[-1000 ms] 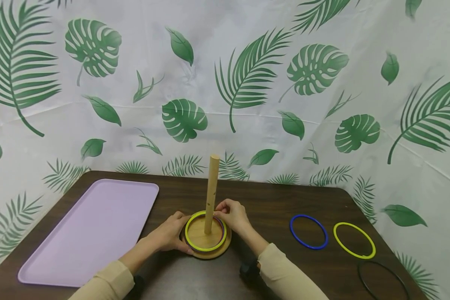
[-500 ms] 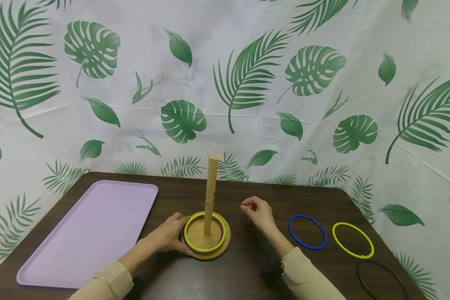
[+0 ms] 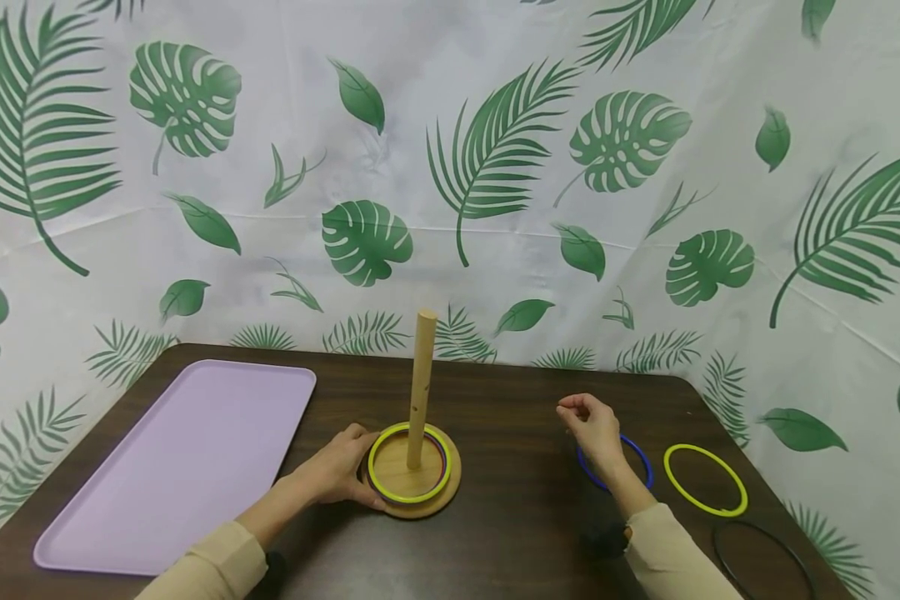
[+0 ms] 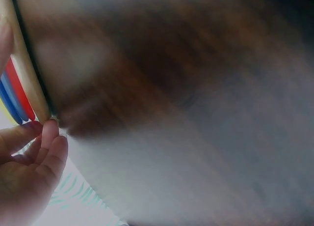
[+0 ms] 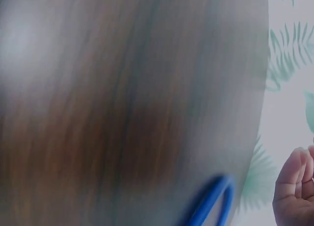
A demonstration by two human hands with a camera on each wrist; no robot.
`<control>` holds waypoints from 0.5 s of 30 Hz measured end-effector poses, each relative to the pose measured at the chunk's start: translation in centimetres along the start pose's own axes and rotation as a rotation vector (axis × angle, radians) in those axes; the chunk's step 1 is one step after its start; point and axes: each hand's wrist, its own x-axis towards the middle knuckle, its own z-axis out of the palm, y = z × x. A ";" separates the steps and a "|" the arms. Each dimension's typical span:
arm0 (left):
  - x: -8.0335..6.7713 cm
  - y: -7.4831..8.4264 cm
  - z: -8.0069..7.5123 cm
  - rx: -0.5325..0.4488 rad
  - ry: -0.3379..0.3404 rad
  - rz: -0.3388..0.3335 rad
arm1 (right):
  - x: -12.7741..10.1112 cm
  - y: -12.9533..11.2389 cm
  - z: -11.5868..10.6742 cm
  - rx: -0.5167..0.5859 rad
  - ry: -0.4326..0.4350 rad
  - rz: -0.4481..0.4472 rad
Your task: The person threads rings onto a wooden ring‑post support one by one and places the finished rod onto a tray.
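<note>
A wooden peg stand [image 3: 419,400] stands upright, its round base [image 3: 453,475] flat on the table. Around the peg lie stacked rings, a yellow ring [image 3: 447,472] on top; the left wrist view shows blue [image 4: 13,96] and red [image 4: 20,91] ones between it and the base. My left hand [image 3: 337,468] grips the base's left side, thumb in front and fingers behind. My right hand [image 3: 598,433] hovers with loosely bent fingers, nothing in them, partly covering a loose blue ring [image 3: 647,467].
Right of that blue ring lies another yellow ring [image 3: 742,492], and a black ring [image 3: 783,542] near the table's right edge. A lilac tray [image 3: 187,458] takes up the left side. Behind the dark wooden table [image 3: 510,517] hangs a leaf-patterned cloth [image 3: 285,108].
My right hand has left the stacked rings and travelled right to the loose blue ring. My left hand has stayed on the base.
</note>
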 end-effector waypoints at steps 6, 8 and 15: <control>-0.1 0.1 -0.1 0.008 0.001 0.004 | 0.1 2.1 -2.6 -0.104 0.048 0.023; -0.1 0.1 -0.1 0.015 0.005 0.010 | 0.2 2.9 -3.2 -0.154 0.066 0.013; -0.1 0.1 -0.1 0.009 0.004 0.001 | 0.0 4.8 -5.0 -0.248 0.085 -0.045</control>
